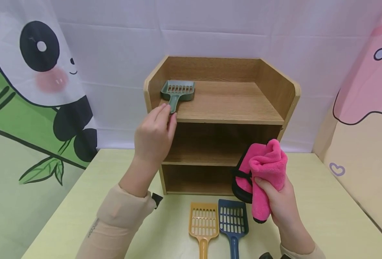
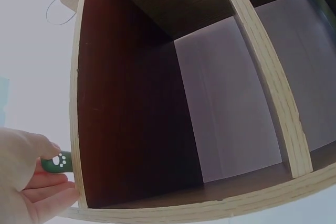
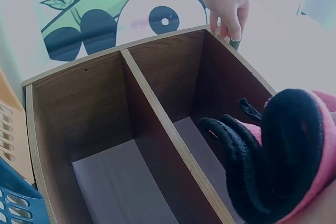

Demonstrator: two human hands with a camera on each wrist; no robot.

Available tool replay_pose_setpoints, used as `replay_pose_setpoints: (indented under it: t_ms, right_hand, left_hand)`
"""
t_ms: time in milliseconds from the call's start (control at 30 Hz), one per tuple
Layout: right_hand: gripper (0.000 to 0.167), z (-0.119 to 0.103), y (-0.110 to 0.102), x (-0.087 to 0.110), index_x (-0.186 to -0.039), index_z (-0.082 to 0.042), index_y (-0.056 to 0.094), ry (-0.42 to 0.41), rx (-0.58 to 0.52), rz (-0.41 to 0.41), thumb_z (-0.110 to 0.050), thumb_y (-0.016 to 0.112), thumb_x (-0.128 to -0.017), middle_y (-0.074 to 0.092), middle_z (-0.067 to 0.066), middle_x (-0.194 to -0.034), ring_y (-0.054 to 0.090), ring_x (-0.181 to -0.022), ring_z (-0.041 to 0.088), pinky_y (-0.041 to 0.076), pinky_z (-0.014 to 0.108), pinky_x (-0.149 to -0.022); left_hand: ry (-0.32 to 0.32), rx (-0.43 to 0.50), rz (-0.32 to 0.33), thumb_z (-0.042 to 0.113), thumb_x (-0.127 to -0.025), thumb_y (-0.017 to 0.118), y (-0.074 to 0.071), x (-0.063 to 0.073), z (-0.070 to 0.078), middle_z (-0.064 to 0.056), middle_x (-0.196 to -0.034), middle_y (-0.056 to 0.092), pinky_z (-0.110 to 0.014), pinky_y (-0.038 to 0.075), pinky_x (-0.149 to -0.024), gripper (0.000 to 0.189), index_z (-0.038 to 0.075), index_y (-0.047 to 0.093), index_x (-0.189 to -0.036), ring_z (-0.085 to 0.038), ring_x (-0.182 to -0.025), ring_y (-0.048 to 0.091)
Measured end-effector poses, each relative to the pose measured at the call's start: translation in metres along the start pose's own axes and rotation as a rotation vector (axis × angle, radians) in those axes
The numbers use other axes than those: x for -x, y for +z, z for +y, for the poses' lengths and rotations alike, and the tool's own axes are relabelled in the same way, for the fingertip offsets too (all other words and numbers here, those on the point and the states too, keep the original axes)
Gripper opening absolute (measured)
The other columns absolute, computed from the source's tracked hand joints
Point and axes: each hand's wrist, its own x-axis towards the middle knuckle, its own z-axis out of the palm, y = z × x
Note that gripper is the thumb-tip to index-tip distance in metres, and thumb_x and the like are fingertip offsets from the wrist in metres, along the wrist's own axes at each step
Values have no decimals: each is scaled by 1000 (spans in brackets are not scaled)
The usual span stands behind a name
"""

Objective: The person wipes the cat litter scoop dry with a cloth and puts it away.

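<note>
On the left of the shelf's top board sits a green litter scoop (image 1: pixel 180 90), its slotted head toward the back. My left hand (image 1: pixel 154 131) pinches the end of its handle between thumb and fingers. A white paw mark shows on that handle end (image 2: pixel 58 162) in the left wrist view. In my right hand (image 1: pixel 283 203) is a bunched pink towel (image 1: pixel 268 165) with black edging, gripped in front of the shelf's right side. The right wrist view shows the towel's dark underside (image 3: pixel 291 150) in folds.
The wooden shelf (image 1: pixel 231 120) has a walled top and two compartments below. On the table (image 1: pixel 327 212) before it, a yellow litter scoop (image 1: pixel 204 219) and a blue litter scoop (image 1: pixel 233 217) lie side by side. A cloth backdrop (image 1: pixel 113 50) with cartoon animals hangs behind.
</note>
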Motion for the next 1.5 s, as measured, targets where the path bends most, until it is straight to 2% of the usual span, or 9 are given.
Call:
replay_pose_setpoints:
  t_ms: [267,500,700,900,967,1133,1333,1500]
  right_hand:
    - [42,-1,-1,0,-124,-20,40,6,-1,10,-13,63,-90,44,0,-121,48,-111,16,55,24,-78]
    - [45,-2,-2,1,-126,-22,39,10,1,9,-13,63,-90,44,-1,-122,46,-113,17,55,24,-78]
    - [43,0,-4,0,-125,-21,39,7,-6,10,-12,63,-90,44,-1,-121,47,-111,16,55,24,-77]
    - [43,0,-4,-1,-125,-21,40,8,-2,20,-12,63,-90,45,-1,-120,47,-111,16,55,24,-77]
    - [43,-1,-4,-1,-124,-21,40,5,0,24,-12,64,-89,45,-1,-120,47,-110,16,55,24,-77]
    - [41,-3,-4,0,-123,-20,42,-5,-12,37,-11,64,-89,47,-1,-118,49,-109,15,55,23,-77]
    - [41,-4,-4,1,-123,-18,42,-21,-30,34,-10,63,-89,47,0,-119,49,-110,16,55,23,-78]
    - [42,-4,-6,0,-124,-19,42,-37,-17,15,-10,63,-89,46,0,-120,48,-112,17,56,24,-77]
  left_hand:
    - [-21,2,-32,9,-88,65,-4,0,1,-23,-100,69,-42,55,-83,24,-10,66,-103,-34,-93,67]
    - [-27,10,-9,16,-87,66,-13,4,4,-21,-99,69,-41,57,-76,33,-8,64,-110,-32,-87,67]
    - [-43,39,1,20,-86,67,-18,12,5,-20,-97,70,-42,57,-70,39,-6,62,-115,-33,-83,67]
    - [-72,94,-16,18,-84,68,-25,24,5,-21,-98,70,-43,56,-68,41,-7,62,-116,-33,-83,67]
    - [-87,109,-25,17,-83,68,-27,29,5,-20,-96,70,-42,56,-64,41,-6,62,-116,-32,-80,66]
    - [-123,163,-84,15,-82,69,-28,43,3,-17,-93,70,-37,51,-54,40,-5,63,-115,-28,-70,62]
    - [-165,233,-218,15,-79,74,-31,63,3,-16,-95,71,-35,55,-58,42,-5,64,-114,-27,-79,66]
    - [-230,269,-340,16,-79,75,-33,79,5,-14,-98,71,-33,57,-60,43,-3,64,-115,-24,-86,67]
